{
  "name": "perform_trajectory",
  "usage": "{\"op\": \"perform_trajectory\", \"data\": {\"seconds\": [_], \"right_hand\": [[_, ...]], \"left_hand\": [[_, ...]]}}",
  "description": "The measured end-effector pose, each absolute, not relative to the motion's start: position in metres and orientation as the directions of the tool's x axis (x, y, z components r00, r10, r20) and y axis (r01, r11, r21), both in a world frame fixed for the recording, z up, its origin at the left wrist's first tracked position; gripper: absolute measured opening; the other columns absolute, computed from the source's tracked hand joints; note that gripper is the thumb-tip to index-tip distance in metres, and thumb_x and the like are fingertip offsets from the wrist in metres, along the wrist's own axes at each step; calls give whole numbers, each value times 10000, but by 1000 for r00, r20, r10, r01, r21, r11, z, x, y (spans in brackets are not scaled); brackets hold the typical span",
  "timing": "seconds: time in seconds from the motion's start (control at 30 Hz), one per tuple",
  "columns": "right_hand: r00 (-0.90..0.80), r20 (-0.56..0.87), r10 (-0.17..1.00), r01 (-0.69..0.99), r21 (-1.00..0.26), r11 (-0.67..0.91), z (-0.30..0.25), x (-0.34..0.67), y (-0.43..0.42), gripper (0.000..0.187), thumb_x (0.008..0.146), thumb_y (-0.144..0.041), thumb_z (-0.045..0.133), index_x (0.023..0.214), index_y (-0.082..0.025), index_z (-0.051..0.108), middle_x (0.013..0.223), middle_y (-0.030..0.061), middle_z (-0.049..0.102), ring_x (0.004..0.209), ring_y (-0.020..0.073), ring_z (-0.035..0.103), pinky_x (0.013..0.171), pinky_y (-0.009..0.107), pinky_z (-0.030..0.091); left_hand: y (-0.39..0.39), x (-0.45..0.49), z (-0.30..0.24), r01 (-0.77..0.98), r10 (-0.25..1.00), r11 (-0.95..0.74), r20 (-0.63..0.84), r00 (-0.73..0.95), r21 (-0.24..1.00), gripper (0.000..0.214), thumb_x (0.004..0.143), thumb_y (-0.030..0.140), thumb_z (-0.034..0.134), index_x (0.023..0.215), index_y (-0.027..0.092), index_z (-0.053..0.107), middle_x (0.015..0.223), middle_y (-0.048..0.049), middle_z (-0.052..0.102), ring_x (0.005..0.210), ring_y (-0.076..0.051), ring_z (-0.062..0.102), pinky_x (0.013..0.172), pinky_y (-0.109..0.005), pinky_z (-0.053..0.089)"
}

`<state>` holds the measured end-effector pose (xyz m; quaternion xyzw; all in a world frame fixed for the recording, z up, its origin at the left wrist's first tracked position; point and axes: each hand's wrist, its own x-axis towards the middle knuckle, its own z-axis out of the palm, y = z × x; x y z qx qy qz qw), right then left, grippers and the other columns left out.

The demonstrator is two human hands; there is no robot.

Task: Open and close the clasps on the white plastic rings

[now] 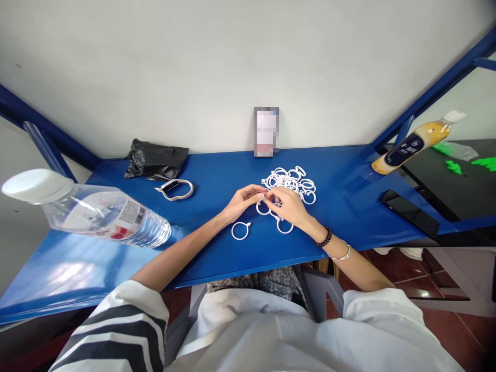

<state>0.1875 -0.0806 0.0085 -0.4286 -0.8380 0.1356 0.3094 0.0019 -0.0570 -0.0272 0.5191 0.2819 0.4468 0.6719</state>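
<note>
Between my two hands is a white plastic ring (263, 208), its top pinched at the fingertips. My left hand (245, 200) grips it from the left, thumb and forefinger closed together. My right hand (285, 202) meets it from the right with bent, closed fingers, which partly hide the ring's top. A loose white ring with a small tab (240, 231) lies on the table left of my hands. Another ring (285, 226) lies just below my right hand. Behind that hand is a heap of several similar rings (284, 177), partly overlapping.
On the blue table (209, 181) stand a large water bottle (116, 217) at left and a yellow drink bottle (411, 147) at right. A black plastic bag (155, 159), a smartwatch (176, 189) and a black phone (409, 212) lie about. A blurred phone-like object (265, 132) leans on the wall.
</note>
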Motion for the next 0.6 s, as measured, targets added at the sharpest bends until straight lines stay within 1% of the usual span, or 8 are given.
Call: {"op": "perform_trajectory", "data": {"seconds": [0.1,0.2,0.27,0.37,0.43,0.47,0.53,0.6], "right_hand": [[-312,438,843,689,-507,518,10,192,-78,127,905,-251,577,794,-195,605,675,-4,631,552,124,511,574,257,373],[-285,425,859,685,-536,493,8,191,-79,133,883,-255,598,763,-196,588,599,-24,584,528,119,506,566,253,368],[-283,379,881,640,-609,468,8,189,-79,118,870,-260,605,773,-199,577,606,-27,596,521,112,514,566,251,382],[-285,268,920,486,-787,379,8,187,-79,110,852,-297,615,831,-203,562,720,-5,663,532,102,546,540,239,406],[-309,148,939,344,-904,256,8,188,-77,175,833,-351,637,861,-204,547,754,5,680,530,98,560,497,225,406],[-331,79,940,277,-944,177,7,189,-76,216,823,-384,650,864,-203,539,734,1,677,501,91,546,466,217,393],[-376,-42,926,178,-984,27,7,190,-73,280,807,-441,666,861,-201,532,663,-21,655,421,66,482,407,198,338],[-414,-118,902,125,-990,-73,8,192,-71,312,805,-473,668,850,-189,548,616,-41,623,370,38,415,373,185,271]], "left_hand": [[-57,3,-28,-240,888,25,90,452,970,333,742,419,793,933,162,704,866,-26,702,766,-117,617,718,-234,476],[-57,3,-26,-188,881,17,74,467,982,342,729,451,794,829,140,694,768,-21,694,694,-110,598,691,-239,470],[-57,2,-26,-190,880,25,68,470,981,357,729,471,788,793,135,686,740,-23,694,691,-118,610,697,-246,475],[-57,1,-27,-204,878,28,74,474,978,357,736,473,785,798,135,687,745,-29,704,704,-127,632,712,-252,484],[-57,1,-28,-210,871,30,78,485,977,347,746,463,781,800,133,689,754,-36,710,710,-131,642,719,-255,486],[-57,0,-28,-216,868,36,77,491,976,346,746,460,782,796,132,688,753,-38,711,708,-132,644,717,-256,485],[-57,0,-27,-225,863,56,66,501,973,345,736,453,793,779,129,684,736,-38,708,692,-129,639,702,-250,475],[-57,-1,-27,-228,861,67,60,506,971,342,725,445,805,766,128,682,703,-30,698,665,-116,621,674,-234,450]]}}
